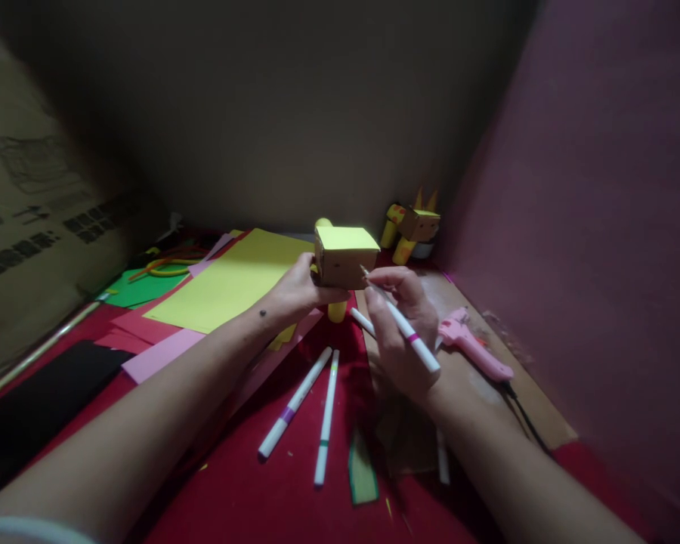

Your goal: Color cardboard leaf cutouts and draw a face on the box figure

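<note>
My left hand (pixel 303 289) is closed around a small cardboard box figure (pixel 340 266), with its thumb side at the box's left and fingers under it. The box has a yellow paper top, a small dark dot on its front and yellow tube parts behind and below. In my right hand (pixel 402 317) is a white marker (pixel 405 329) with a magenta band, its tip at the right side of the box's front face. Whether the tip touches the cardboard, I cannot tell. Two white markers, one purple-banded (pixel 295 404) and one green-banded (pixel 327 419), lie below on the red cloth.
A finished-looking cardboard animal (pixel 413 224) with pointed ears stands at the back right. On the right lies a pink glue gun (pixel 476 347) with a cord. Yellow paper (pixel 232 279), green sheets (pixel 147 287) and a black sheet (pixel 51 412) spread left. A large carton (pixel 34 196) bounds the left.
</note>
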`<state>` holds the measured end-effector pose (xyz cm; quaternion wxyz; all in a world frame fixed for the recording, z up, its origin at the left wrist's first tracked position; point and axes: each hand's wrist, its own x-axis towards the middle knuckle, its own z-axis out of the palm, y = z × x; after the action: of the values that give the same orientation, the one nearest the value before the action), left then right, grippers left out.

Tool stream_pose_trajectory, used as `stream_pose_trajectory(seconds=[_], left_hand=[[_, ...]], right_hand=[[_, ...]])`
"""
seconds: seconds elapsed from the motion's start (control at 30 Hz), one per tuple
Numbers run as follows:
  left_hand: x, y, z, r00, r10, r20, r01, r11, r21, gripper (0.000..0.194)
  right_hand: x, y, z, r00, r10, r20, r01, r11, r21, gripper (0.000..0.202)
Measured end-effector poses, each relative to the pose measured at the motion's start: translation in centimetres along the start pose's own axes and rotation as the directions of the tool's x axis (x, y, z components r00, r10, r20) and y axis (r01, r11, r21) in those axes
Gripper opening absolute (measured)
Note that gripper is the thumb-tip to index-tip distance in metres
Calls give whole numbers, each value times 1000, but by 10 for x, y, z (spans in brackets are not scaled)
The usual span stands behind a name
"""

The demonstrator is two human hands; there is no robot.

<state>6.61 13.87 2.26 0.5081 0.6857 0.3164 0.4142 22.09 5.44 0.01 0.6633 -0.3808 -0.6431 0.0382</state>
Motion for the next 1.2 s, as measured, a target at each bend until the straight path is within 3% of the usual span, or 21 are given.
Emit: stream_pose_trajectory(seconds=[0.17,0.33,0.57,0.77,1.03,1.2], left_hand=[[1,1,1,999,-33,-4,33,999,7,53],[0,-1,1,996,-75,-55,75,997,-2,71],[1,-2,0,1000,-10,3,10,1000,-23,55],[2,-1,1,1000,-22,-4,22,999,-33,61],[2,-1,-1,1000,12,28,-12,1000,-14,49],[1,-1,-1,1000,6,26,-6,1000,-23,58]], right_hand=[[4,5,-13,986,142,-84,-140,990,21,1],[1,8,-9,978,209,3,-207,969,135,4],[1,11,-2,981,188,34,-192,969,154,7],[3,11,0,987,154,48,-159,979,126,4],[4,11,0,991,135,22,-136,989,59,5],[3,12,0,992,130,11,-130,991,37,6]])
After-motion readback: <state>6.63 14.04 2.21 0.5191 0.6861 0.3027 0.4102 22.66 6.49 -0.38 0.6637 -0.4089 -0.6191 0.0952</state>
